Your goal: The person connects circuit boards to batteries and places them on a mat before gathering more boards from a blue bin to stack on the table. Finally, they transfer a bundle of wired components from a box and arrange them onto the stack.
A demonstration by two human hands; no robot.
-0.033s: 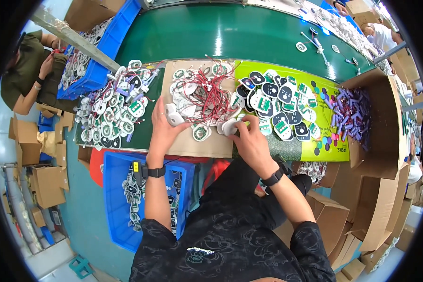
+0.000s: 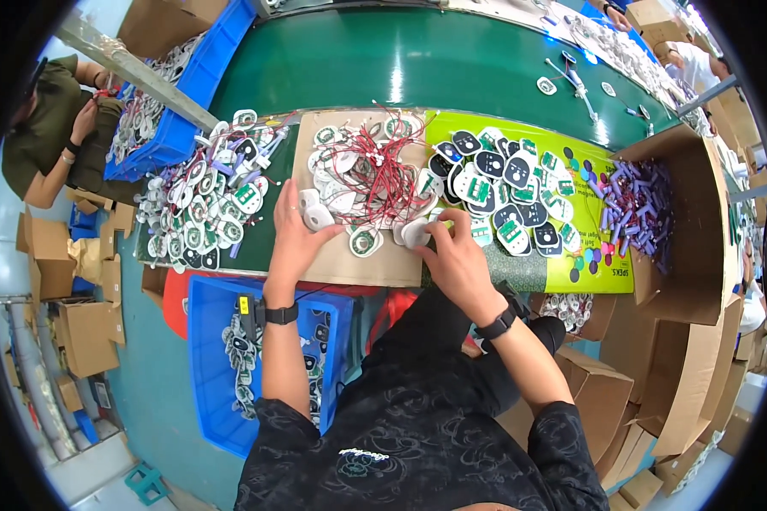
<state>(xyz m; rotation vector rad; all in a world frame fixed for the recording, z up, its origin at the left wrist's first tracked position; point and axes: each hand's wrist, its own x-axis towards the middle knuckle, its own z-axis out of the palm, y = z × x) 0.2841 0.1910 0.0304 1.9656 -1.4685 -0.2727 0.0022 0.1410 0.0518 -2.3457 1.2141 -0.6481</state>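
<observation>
My left hand point(image 2: 291, 243) rests at the left edge of a brown mat point(image 2: 332, 268), fingers stretched and thumb apart. White round plastic parts point(image 2: 317, 216) lie against it between thumb and fingers, apparently not gripped. My right hand point(image 2: 457, 257) is closed at the mat's right side, thumb and forefinger pinching a white round plastic part point(image 2: 414, 232). Between my hands is a heap of white discs with tangled red wires point(image 2: 382, 175). A white disc with a green ring-shaped circuit board point(image 2: 365, 242) lies at the heap's near edge.
White-and-black panels with green boards point(image 2: 507, 187) cover a lime-green sheet. Right stands a cardboard box of purple cylinders point(image 2: 635, 209). Wired assemblies point(image 2: 203, 200) pile up left. A blue bin point(image 2: 203, 366) sits below; beyond runs a green belt point(image 2: 341, 64). Another person point(image 2: 51, 145) works far left.
My left hand and wrist have shifted very slightly; the white parts beside it look barely moved. My right hand keeps its pinch in the same place.
</observation>
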